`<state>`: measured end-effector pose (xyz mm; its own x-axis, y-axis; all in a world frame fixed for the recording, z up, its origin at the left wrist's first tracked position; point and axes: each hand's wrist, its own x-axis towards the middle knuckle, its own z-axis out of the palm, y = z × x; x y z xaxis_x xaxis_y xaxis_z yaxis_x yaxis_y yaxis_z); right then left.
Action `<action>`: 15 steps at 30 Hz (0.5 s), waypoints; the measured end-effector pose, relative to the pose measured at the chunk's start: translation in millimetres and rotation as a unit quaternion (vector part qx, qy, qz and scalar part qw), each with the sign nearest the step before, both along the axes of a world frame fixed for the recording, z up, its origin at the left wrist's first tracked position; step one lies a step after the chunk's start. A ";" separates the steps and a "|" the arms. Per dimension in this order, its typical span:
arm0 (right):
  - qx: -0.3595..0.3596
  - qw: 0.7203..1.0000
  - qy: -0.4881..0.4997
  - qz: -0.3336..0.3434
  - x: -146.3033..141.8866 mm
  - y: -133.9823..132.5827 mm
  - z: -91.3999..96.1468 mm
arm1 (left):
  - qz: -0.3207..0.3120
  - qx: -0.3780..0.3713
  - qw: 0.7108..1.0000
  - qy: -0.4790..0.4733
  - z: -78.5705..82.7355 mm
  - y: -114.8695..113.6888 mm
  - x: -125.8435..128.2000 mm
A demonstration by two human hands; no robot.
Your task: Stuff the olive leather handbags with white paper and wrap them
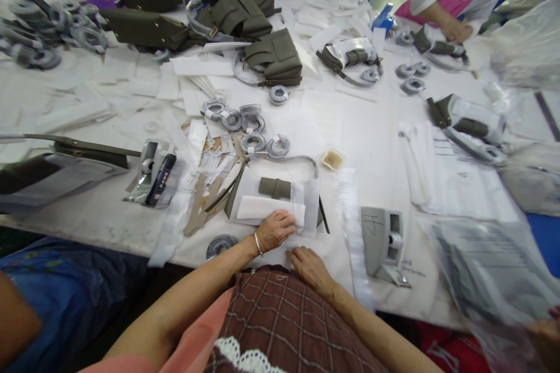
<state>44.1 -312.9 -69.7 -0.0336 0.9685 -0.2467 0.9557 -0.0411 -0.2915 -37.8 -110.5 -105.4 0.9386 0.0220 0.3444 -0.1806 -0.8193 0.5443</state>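
Observation:
An olive handbag [275, 187] lies on the white table in front of me, partly covered by clear wrapping. Across its lower part rests a folded white sheet [262, 208]. My left hand [276, 228], with a bracelet at the wrist, lies flat on the right end of that sheet. Just below the bag, my right hand [310, 268] is at the table edge with fingers bent together; what is between them, if anything, is too small to make out. The strap [301, 158] of the bag curves behind it. A coiled wrapped strap [221, 246] lies left of my left forearm.
Tape dispensers [381, 242] stand to the right and left. Several wrapped strap coils [254, 143] and a small dish [333, 159] lie beyond the bag. More olive bags [273, 57] are farther back. Co-workers sit around the table; one person's hand [455, 28] touches a bag.

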 end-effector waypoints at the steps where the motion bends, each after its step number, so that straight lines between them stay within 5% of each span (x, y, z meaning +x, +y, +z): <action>1: 0.005 1.000 -0.008 -0.004 -2.0 3.5 -1.6 | 0.000 -0.002 1.000 0.003 0.4 0.2 0.1; 8: 0.043 0.996 -0.031 -0.069 -4.4 16.8 -8.7 | -0.005 0.035 0.999 0.026 0.3 0.2 -0.6; 15: 0.114 0.988 0.048 -0.094 5.3 24.2 18.0 | 0.014 0.011 0.998 0.058 4.0 -1.1 0.3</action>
<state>49.4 -288.7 -51.7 0.1398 0.9899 -0.0249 0.9051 -0.1379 -0.4022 -37.6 -111.6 -101.3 0.9715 0.0427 0.2332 -0.0935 -0.8350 0.5423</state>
